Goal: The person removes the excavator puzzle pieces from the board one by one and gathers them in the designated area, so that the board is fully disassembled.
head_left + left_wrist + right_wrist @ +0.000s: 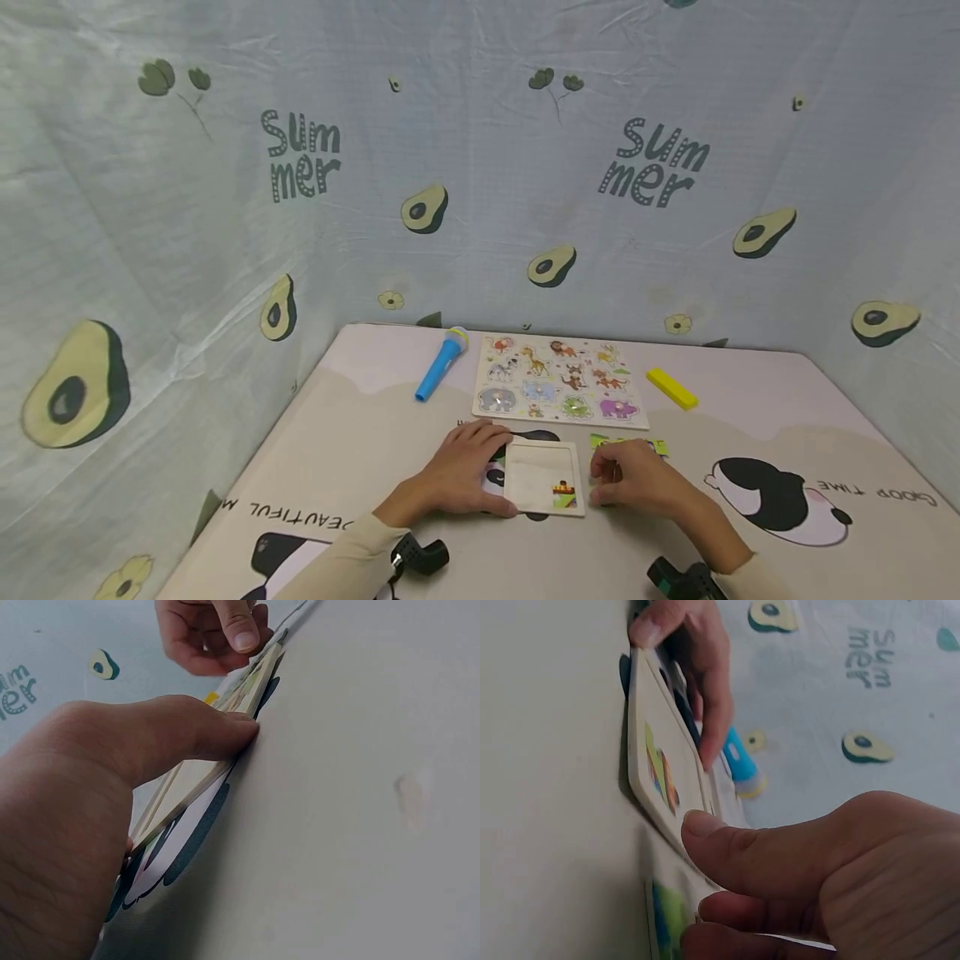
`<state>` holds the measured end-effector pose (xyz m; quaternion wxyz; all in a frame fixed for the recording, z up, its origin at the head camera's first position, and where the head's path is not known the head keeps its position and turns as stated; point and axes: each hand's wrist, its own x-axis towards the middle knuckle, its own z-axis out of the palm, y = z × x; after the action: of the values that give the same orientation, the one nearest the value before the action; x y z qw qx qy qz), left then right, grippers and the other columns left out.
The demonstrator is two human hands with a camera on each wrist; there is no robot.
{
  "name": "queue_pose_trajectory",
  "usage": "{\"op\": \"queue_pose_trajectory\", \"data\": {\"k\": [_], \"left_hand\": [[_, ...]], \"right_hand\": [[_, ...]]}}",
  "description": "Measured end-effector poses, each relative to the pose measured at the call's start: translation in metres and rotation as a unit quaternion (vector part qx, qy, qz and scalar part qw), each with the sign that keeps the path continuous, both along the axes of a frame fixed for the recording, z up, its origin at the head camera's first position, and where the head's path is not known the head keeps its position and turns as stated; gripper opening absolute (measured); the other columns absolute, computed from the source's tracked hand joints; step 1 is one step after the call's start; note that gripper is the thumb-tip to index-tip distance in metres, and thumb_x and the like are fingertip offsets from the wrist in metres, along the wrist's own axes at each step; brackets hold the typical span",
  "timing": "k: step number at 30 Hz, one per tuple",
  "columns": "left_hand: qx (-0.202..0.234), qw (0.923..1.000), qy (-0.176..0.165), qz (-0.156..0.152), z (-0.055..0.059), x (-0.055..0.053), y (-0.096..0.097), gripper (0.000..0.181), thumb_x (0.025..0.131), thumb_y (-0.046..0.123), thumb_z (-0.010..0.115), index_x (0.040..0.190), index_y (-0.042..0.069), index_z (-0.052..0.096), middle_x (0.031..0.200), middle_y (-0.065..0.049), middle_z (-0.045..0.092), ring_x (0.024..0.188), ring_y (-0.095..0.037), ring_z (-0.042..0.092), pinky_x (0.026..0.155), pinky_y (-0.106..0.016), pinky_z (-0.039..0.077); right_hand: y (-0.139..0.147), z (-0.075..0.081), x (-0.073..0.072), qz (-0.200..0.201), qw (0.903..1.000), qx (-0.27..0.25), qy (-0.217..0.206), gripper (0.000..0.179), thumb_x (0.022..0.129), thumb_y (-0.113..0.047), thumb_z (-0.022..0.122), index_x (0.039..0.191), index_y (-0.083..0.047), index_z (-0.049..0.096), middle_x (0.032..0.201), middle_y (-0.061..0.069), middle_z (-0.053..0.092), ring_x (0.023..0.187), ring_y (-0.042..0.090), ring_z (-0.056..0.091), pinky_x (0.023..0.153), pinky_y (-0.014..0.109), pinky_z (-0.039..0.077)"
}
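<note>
A small square wooden puzzle tray [536, 473] lies in front of me, with one colourful picture piece [564, 493] in its near right corner. My left hand [467, 471] grips the tray's left side, thumb at the near edge and fingers toward the far edge. Just right of the tray is my right hand [637, 477], its fingers loosely bent. Nothing shows between its thumb and fingers. In the right wrist view, a green and blue puzzle piece [667, 915] lies close under the fingertips. More green pieces [600, 440] lie beyond that hand, partly hidden by it.
Behind the tray lies an animal peg puzzle board [558, 382]. A blue toy microphone [441, 367] is left of the board, and a yellow block [672, 388] right of it. A printed cloth covers the table [360, 433]; an avocado-print curtain [480, 167] hangs around it.
</note>
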<state>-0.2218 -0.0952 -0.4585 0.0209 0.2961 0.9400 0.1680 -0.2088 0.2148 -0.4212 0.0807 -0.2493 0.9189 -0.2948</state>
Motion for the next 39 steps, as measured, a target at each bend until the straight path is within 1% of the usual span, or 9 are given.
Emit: {"op": "queue_pose_trajectory", "data": {"k": [3,7,11,15,22,32,39], "left_hand": [[0.001,1.0,-0.001,0.001,0.0,0.0,0.001,0.099,0.071,0.075,0.07,0.152,0.022,0.045,0.157,0.003,0.041,0.151,-0.026,0.027,0.122,-0.055,0.022],[0.0,1.0,-0.004,0.004,-0.001,0.001,0.003,0.099,0.071,0.075,0.07,0.152,0.023,0.045,0.157,0.004,0.041,0.151,-0.026,0.027,0.122,-0.055,0.022],[-0.002,1.0,-0.004,0.006,-0.002,0.001,0.004,0.099,0.071,0.075,0.07,0.152,0.024,0.045,0.157,0.005,0.041,0.151,-0.025,0.027,0.122,-0.055,0.022],[-0.003,1.0,-0.004,0.007,-0.002,0.001,0.004,0.099,0.071,0.074,0.071,0.152,0.024,0.045,0.157,0.005,0.041,0.151,-0.025,0.026,0.122,-0.055,0.022],[-0.005,1.0,-0.003,0.005,-0.001,0.001,0.003,0.099,0.071,0.074,0.071,0.152,0.023,0.045,0.157,0.004,0.042,0.151,-0.025,0.027,0.122,-0.054,0.021],[0.001,1.0,-0.008,0.005,0.002,0.002,0.002,0.098,0.072,0.073,0.071,0.151,0.021,0.046,0.156,0.002,0.043,0.15,-0.026,0.028,0.121,-0.056,0.023],[0.001,1.0,-0.001,0.004,0.002,0.001,0.001,0.098,0.072,0.074,0.071,0.151,0.021,0.046,0.156,0.002,0.043,0.15,-0.026,0.028,0.121,-0.056,0.023]], "right_hand": [[-0.013,0.001,-0.001,0.012,0.9999,0.008,-0.005,0.024,0.079,-0.021,0.087,0.097,-0.014,0.073,0.076,-0.008,0.058,0.07,0.011,0.052,0.06,0.024,0.045],[-0.025,0.001,-0.002,0.013,0.9995,0.015,-0.025,0.031,0.077,-0.022,0.089,0.104,-0.013,0.075,0.083,-0.006,0.06,0.076,0.015,0.053,0.063,0.027,0.046],[-0.032,-0.001,-0.001,0.01,0.9991,0.019,-0.037,0.031,0.074,-0.02,0.091,0.1,-0.015,0.075,0.088,-0.006,0.062,0.082,0.018,0.052,0.068,0.03,0.045],[-0.036,-0.001,0.001,0.009,0.999,0.017,-0.04,0.032,0.071,-0.018,0.093,0.097,-0.015,0.074,0.089,-0.005,0.062,0.083,0.018,0.052,0.07,0.032,0.044],[-0.04,0.0,0.002,0.0,0.9987,0.025,-0.045,0.032,0.071,-0.015,0.093,0.096,-0.014,0.072,0.089,-0.004,0.061,0.083,0.019,0.051,0.07,0.034,0.044],[-0.044,-0.004,0.0,-0.011,0.9983,0.025,-0.051,0.034,0.07,-0.011,0.093,0.092,-0.017,0.068,0.086,-0.005,0.06,0.079,0.018,0.053,0.067,0.03,0.046],[-0.045,-0.001,0.001,-0.003,0.9982,0.01,-0.059,0.037,0.069,-0.008,0.092,0.093,-0.015,0.064,0.085,-0.003,0.06,0.079,0.019,0.053,0.067,0.03,0.046]]}}
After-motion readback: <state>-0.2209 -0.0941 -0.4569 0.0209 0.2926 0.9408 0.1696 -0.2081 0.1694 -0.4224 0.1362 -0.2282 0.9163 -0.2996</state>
